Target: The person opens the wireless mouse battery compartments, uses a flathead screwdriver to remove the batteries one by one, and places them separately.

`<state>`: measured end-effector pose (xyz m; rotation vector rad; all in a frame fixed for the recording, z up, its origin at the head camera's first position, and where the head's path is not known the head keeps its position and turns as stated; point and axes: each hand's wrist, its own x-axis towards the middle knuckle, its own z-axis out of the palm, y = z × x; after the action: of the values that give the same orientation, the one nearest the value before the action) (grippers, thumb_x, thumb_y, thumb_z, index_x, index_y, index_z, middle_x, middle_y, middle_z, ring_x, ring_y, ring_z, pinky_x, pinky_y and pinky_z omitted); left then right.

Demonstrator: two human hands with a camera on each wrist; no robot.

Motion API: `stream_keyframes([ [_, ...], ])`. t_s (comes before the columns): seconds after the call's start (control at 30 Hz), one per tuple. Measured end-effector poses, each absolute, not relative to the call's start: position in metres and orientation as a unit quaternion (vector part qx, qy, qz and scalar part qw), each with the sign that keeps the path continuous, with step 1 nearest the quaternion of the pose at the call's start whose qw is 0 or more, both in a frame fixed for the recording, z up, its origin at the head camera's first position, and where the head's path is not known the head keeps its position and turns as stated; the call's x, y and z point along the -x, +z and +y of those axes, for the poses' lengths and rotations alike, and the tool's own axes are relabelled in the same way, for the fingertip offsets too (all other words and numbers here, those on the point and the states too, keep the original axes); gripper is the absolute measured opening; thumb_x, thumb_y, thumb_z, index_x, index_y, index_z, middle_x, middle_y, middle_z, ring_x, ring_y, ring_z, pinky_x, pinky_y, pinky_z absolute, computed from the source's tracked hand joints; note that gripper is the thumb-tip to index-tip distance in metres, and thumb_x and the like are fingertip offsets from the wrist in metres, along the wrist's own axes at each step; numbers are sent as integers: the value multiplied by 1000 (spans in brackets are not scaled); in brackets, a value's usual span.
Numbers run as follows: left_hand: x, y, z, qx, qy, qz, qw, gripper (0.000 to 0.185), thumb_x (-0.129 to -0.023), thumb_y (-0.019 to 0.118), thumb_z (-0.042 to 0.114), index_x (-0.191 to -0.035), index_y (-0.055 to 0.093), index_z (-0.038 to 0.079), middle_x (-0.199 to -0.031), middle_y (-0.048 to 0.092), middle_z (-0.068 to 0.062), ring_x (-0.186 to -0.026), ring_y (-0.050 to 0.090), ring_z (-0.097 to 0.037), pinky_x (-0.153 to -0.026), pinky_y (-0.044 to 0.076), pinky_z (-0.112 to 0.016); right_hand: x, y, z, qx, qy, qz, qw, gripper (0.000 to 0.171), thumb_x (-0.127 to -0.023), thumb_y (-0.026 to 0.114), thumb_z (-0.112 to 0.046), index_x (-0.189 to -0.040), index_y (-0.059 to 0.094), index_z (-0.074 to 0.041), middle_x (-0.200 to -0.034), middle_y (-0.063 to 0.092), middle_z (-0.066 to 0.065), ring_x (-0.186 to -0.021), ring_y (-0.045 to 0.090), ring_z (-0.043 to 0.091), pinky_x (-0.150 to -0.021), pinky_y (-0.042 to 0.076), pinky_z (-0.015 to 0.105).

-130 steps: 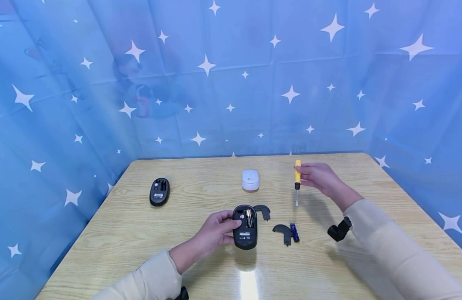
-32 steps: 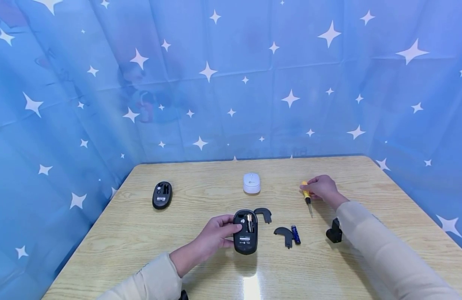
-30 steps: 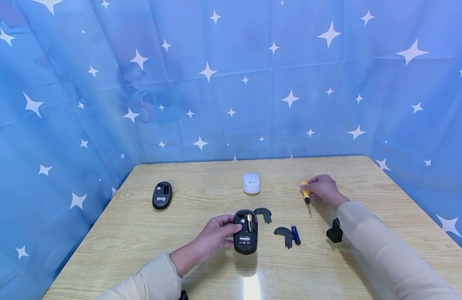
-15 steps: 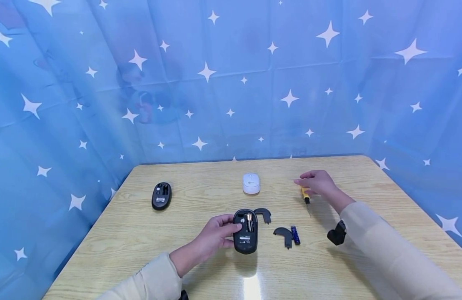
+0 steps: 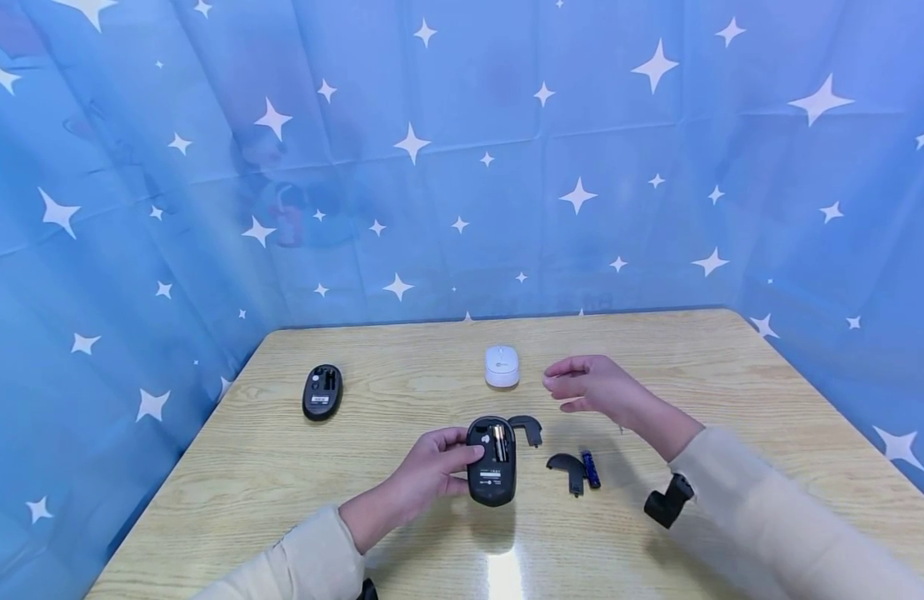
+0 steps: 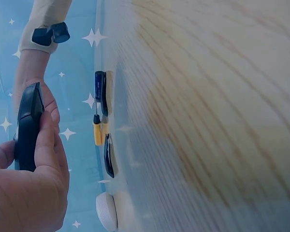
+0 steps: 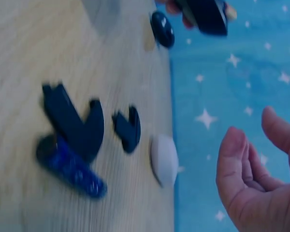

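Observation:
My left hand (image 5: pixel 424 471) grips a black computer mouse (image 5: pixel 491 483) above the table, its underside turned to the head camera. A battery (image 5: pixel 500 442) sits in the mouse's uncovered compartment. My right hand (image 5: pixel 600 390) is in the air with nothing in it, thumb and fingers apart, as the right wrist view also shows. Behind that hand and forearm the screwdriver is almost wholly hidden in the head view; its yellow handle (image 6: pixel 97 133) shows in the left wrist view. A blue battery (image 5: pixel 591 469) lies beside a black curved battery cover (image 5: pixel 570 472).
Another black cover (image 5: pixel 527 428) lies just beyond the held mouse. A white mouse (image 5: pixel 501 367) stands toward the back of the wooden table (image 5: pixel 244 500). At the left lies a second black mouse (image 5: pixel 322 393), underside up, its compartment uncovered. A starry blue curtain (image 5: pixel 462 167) hangs behind.
My right hand has laid the screwdriver on the table, let it go and moved left toward the middle. My left hand keeps holding the mouse in nearly the same place.

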<state>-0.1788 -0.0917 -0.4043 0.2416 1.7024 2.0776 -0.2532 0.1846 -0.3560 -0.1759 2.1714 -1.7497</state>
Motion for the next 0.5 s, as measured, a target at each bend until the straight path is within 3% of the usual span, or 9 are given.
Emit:
stream_keyframes([
  [0.27, 178, -403, -90, -85, 747, 623, 218, 36, -93, 59, 8, -122, 53, -12, -101, 63, -13, -89, 66, -20, -80, 58, -38, 234, -355, 163, 111, -629, 740, 210, 37, -90, 70, -11, -121, 57, 5, -109, 61, 14, -99, 60, 29, -89, 53, 48],
  [0.5, 177, -404, -89, -94, 740, 630, 217, 37, -93, 60, 9, -122, 53, -12, -100, 64, -11, -89, 66, -21, -80, 58, -40, 230, -362, 154, 208, -615, 722, 240, 43, -89, 71, -11, -125, 55, 6, -109, 60, 14, -97, 59, 26, -85, 54, 45],
])
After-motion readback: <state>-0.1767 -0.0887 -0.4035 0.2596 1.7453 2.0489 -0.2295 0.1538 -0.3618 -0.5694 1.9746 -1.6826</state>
